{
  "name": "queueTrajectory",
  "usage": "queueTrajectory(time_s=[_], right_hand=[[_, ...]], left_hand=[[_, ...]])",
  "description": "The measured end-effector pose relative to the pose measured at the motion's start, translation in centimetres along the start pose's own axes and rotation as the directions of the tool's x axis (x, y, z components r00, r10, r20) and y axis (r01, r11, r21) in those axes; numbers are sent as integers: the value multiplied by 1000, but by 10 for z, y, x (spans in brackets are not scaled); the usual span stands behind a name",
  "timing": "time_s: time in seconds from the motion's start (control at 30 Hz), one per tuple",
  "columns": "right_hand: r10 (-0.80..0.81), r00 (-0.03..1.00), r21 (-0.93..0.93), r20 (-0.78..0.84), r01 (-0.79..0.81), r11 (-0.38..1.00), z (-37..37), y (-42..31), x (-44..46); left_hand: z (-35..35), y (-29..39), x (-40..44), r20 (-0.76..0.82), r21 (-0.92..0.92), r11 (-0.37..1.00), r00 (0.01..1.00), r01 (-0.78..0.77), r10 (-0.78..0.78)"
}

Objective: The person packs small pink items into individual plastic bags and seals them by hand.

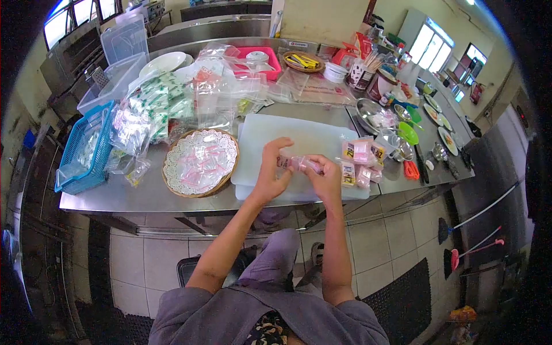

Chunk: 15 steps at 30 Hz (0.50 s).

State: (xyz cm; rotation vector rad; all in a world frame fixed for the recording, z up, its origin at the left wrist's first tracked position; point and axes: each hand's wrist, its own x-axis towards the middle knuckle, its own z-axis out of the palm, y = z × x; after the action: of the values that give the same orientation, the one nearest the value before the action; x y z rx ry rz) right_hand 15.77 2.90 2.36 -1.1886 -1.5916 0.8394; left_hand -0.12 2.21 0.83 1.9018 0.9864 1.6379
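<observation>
Where right hand (pixel 326 176) pinches, seemingly pink packet (pixel 299 164)

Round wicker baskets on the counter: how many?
2: front basket, left of the left hand, lined with a white doily; back basket, holding yellow items. Bags might hide more.

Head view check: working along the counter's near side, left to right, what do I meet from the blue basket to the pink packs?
Blue basket → doily-lined round basket → left hand → small pink packet → right hand → pink packs.
</observation>
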Motion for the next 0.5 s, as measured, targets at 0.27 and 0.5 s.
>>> queueTrajectory(time_s=[0.27,0.5], right_hand=[[-108,994,225,-2,106,969,-13,-2,1],[-84,995,391,48,59,918,-15,-2,-1]], left_hand=[[3,-3,7,40,-507,825,963,249,-266],[-3,-4,8,178,-515,758,915,400,-363]])
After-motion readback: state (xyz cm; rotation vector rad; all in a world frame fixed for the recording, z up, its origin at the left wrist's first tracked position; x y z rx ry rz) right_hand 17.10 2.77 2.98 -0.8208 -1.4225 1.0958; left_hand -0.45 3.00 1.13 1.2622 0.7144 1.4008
